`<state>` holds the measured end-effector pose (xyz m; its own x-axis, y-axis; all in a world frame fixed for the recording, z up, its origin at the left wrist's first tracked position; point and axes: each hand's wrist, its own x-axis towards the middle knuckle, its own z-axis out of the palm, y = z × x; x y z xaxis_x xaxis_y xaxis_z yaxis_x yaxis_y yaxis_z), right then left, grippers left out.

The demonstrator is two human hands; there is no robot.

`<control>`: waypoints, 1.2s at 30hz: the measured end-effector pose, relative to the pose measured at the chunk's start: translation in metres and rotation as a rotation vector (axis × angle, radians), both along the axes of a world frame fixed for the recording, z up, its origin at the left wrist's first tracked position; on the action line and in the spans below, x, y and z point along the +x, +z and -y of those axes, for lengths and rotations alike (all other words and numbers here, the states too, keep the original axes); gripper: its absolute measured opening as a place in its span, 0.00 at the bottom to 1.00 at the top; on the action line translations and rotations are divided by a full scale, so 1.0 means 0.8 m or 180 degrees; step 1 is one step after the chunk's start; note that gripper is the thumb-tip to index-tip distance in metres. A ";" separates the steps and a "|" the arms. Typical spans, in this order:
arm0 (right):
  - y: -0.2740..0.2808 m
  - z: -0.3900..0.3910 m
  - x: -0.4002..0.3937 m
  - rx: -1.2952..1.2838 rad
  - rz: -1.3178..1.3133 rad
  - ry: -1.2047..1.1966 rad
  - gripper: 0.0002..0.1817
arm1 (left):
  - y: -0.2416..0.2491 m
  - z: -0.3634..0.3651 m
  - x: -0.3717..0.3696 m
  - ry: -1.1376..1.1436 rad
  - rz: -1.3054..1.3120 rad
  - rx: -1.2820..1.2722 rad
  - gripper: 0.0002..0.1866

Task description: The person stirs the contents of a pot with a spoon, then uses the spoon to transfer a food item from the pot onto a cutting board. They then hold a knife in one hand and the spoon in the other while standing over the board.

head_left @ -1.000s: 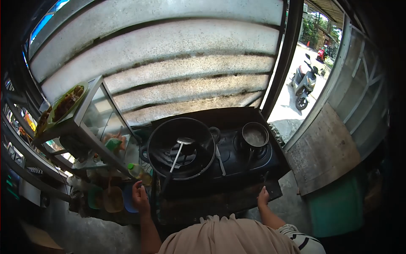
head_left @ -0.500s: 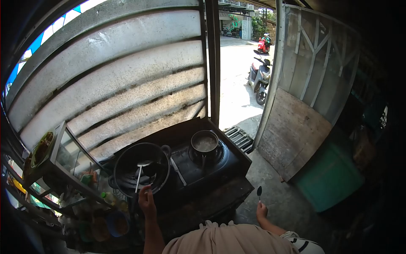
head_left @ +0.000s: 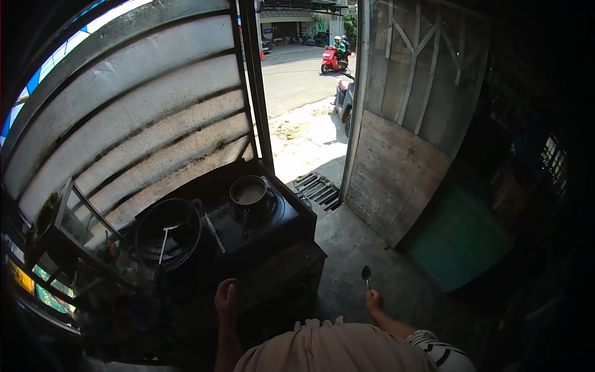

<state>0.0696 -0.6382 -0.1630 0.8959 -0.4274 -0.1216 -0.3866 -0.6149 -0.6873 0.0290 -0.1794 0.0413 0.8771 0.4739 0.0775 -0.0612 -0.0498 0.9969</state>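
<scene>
In the head view, my right hand (head_left: 374, 302) is closed around the handle of a spoon (head_left: 366, 273), with its dark bowl pointing up over the floor. My left hand (head_left: 226, 299) is raised in front of the stove's near edge, its fingers loosely bent and no object visible in them. Nearest to it, up and to the left, sits a large dark wok (head_left: 197, 239) with a long-handled ladle or turner (head_left: 163, 247) resting inside. A small pot (head_left: 248, 190) with a handle stands on the right burner. Between the two lies a flat, pale-handled utensil (head_left: 215, 234).
The black stove (head_left: 282, 217) stands against a corrugated metal wall (head_left: 155, 99). Left of it is a glass-sided case (head_left: 87, 211). A doorway opens past a floor grate (head_left: 319, 189) to a street with a red scooter (head_left: 334, 60). A green bin (head_left: 462, 248) stands right.
The view has turned right, shifting the stove leftward. My left hand has drawn away from the wok and the utensil handle. My right hand still holds the spoon. The red scooter outside has moved.
</scene>
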 end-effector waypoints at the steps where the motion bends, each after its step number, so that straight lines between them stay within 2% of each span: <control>1: 0.001 0.005 -0.004 0.0069 -0.0012 0.0015 0.19 | -0.010 0.011 0.001 -0.0032 0.0108 0.0244 0.10; 2: 0.002 0.008 -0.010 0.0142 -0.0019 0.0028 0.18 | -0.017 0.019 -0.002 -0.0049 0.0086 0.0243 0.10; 4: -0.001 0.013 -0.025 0.0194 -0.0096 0.0050 0.18 | -0.011 0.035 0.001 -0.0247 0.0097 0.0808 0.10; 7: -0.013 0.022 -0.041 0.0188 -0.0213 0.0170 0.19 | 0.014 0.051 0.003 -0.0286 -0.0179 0.0465 0.10; 12: -0.024 0.031 -0.051 0.0189 -0.0529 0.0341 0.21 | 0.020 0.064 0.009 -0.0333 -0.0125 0.0518 0.10; 17: -0.123 0.053 -0.050 0.0828 -0.1167 0.0553 0.25 | 0.008 0.056 0.001 -0.0467 -0.0146 0.0537 0.11; 19: -0.118 0.050 -0.055 0.0730 -0.1211 0.0659 0.25 | 0.021 0.052 -0.006 -0.0434 -0.0408 0.0280 0.11; 23: -0.119 0.043 -0.064 0.0693 -0.1418 0.0904 0.26 | 0.006 0.022 0.000 -0.0430 -0.0360 0.0428 0.12; 30: -0.074 0.003 -0.060 0.0774 -0.1143 0.0943 0.23 | 0.021 0.009 0.033 -0.0718 -0.0312 0.0474 0.14; 33: -0.048 -0.021 -0.042 0.0999 -0.0949 0.0853 0.23 | 0.029 0.021 0.049 -0.0927 -0.0229 0.0448 0.15; 35: -0.032 -0.038 -0.037 0.1634 -0.0794 0.0816 0.22 | 0.035 0.028 0.049 -0.1137 -0.0263 0.0386 0.17; 36: -0.028 -0.046 -0.031 0.1642 -0.0785 0.0804 0.22 | 0.037 0.033 0.050 -0.1151 -0.0259 0.0394 0.17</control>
